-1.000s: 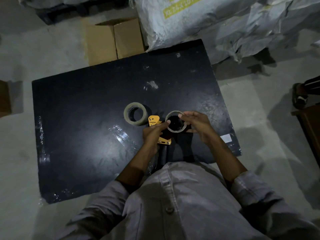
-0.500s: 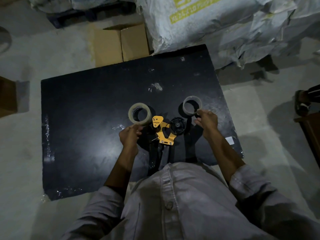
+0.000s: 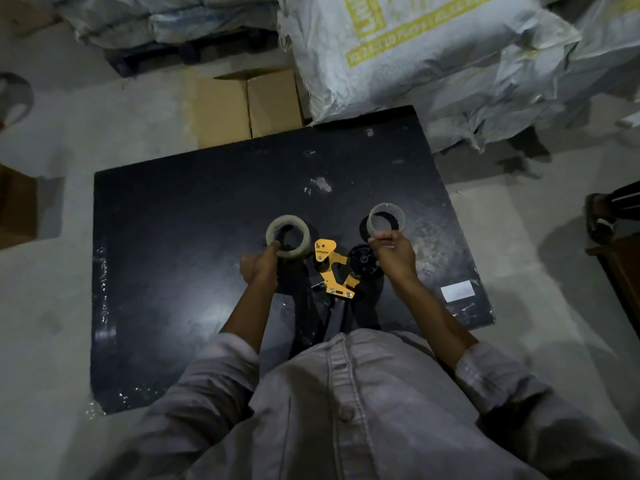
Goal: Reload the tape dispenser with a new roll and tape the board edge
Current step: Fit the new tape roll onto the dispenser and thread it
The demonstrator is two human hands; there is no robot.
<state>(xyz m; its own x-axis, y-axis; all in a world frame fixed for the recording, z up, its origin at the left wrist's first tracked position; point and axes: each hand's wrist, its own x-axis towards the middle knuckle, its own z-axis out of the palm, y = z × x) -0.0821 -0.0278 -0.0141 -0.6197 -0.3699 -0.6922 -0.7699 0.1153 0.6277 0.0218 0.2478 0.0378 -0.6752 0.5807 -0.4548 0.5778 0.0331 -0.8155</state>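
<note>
A black board (image 3: 194, 237) lies flat on the concrete floor in the head view. On it rests a yellow tape dispenser (image 3: 330, 268) with its black spool hub (image 3: 363, 259) bare. A full roll of clear tape (image 3: 298, 237) lies just left of the dispenser; my left hand (image 3: 261, 266) grips its near-left rim. A thin empty tape core (image 3: 398, 213) sits to the right, beyond the hub. My right hand (image 3: 396, 254) has its fingers curled on the core's near rim.
Cardboard boxes (image 3: 249, 105) and large white sacks (image 3: 433, 53) crowd the board's far edge. Another box (image 3: 15, 206) stands at the left. A person's sandalled foot (image 3: 599, 218) and brown furniture (image 3: 623, 271) are at the right. Shiny tape runs along the board's left edge (image 3: 102, 271).
My right hand lifted the empty core off the dispenser's hub and carried it right and farther onto the board. My left hand left the dispenser and took hold of the full roll.
</note>
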